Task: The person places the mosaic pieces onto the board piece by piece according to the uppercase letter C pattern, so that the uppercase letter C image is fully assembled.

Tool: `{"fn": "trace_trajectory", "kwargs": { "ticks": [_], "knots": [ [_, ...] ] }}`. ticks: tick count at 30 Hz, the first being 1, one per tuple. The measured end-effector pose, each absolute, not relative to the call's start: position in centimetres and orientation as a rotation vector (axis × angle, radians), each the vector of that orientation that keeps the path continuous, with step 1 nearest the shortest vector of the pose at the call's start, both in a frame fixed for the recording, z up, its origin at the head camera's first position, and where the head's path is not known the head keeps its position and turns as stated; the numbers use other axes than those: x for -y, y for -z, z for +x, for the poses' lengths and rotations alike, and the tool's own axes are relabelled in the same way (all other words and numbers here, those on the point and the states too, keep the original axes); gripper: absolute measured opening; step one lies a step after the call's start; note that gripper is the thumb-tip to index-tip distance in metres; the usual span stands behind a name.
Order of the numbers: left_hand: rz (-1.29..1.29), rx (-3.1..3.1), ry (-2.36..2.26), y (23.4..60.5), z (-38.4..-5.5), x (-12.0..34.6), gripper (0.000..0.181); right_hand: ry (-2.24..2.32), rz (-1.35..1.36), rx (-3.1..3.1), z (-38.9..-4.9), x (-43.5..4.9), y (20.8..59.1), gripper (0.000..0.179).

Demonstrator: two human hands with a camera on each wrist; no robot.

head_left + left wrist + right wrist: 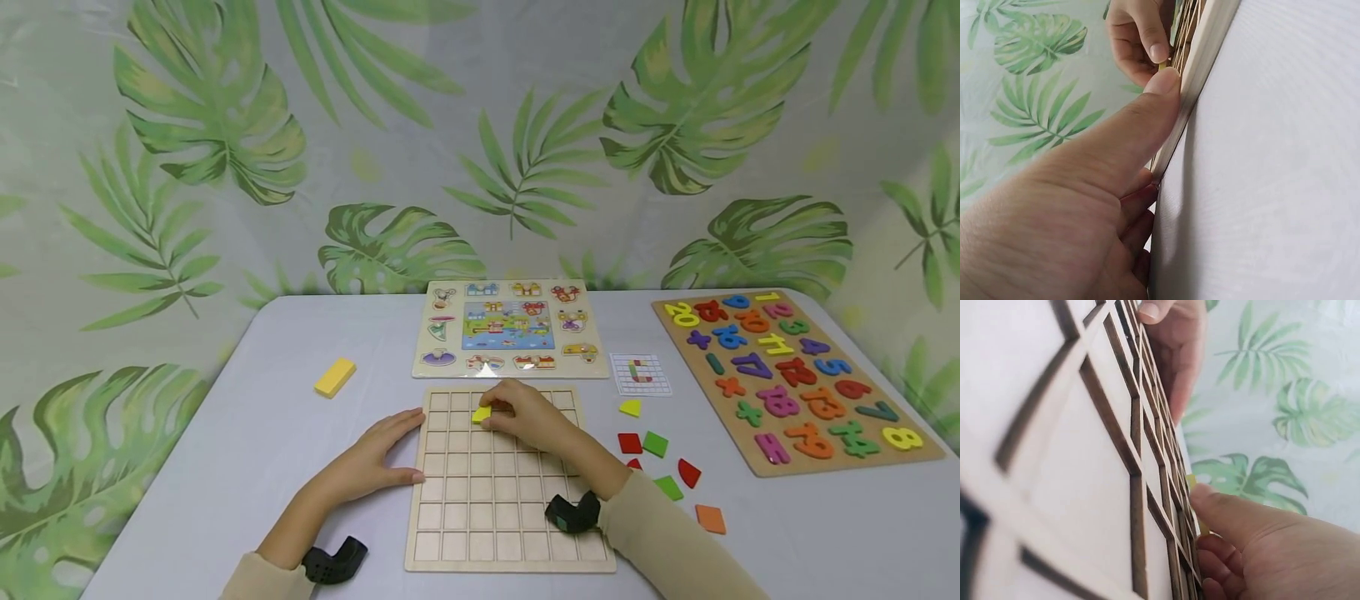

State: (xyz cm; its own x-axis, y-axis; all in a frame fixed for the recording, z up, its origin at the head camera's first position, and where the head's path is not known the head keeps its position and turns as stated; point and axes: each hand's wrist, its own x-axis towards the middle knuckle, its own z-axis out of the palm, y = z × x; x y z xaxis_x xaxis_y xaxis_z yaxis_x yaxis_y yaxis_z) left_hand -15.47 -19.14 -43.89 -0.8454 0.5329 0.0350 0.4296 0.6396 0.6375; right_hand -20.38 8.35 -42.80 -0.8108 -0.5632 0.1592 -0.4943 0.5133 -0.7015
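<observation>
A pale wooden grid board (447,546) lies flat on the white table. My right hand (528,418) pinches a small yellow tile (480,415) between thumb and fingers over the upper squares, left of the middle. Part of the tile's outline is covered by the fingertips. In the right wrist view, only a yellow edge (1192,481) shows beside the thumb, close to the grid. My left hand (367,458) rests along the board's left edge, with thumb and fingers spread. Its thumb (1147,100) lies against the board's side in the left wrist view.
Right of the board lie several loose pieces, among them a yellow one (631,407), a red square (630,443) and an orange square (710,519). A pattern card (660,385), picture puzzle (448,367) and number board (757,450) lie behind and right. A yellow block (334,378) lies left.
</observation>
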Motion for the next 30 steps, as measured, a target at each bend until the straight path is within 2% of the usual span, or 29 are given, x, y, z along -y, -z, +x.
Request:
{"fn": "trace_trajectory", "kwargs": {
  "ticks": [30],
  "knots": [
    [0.782, -2.685, -1.013, 43.71, -15.33, 19.2, 0.084, 1.157, -0.937, -2.642, -20.05, -8.51, 42.94, 0.016]
  ]
}}
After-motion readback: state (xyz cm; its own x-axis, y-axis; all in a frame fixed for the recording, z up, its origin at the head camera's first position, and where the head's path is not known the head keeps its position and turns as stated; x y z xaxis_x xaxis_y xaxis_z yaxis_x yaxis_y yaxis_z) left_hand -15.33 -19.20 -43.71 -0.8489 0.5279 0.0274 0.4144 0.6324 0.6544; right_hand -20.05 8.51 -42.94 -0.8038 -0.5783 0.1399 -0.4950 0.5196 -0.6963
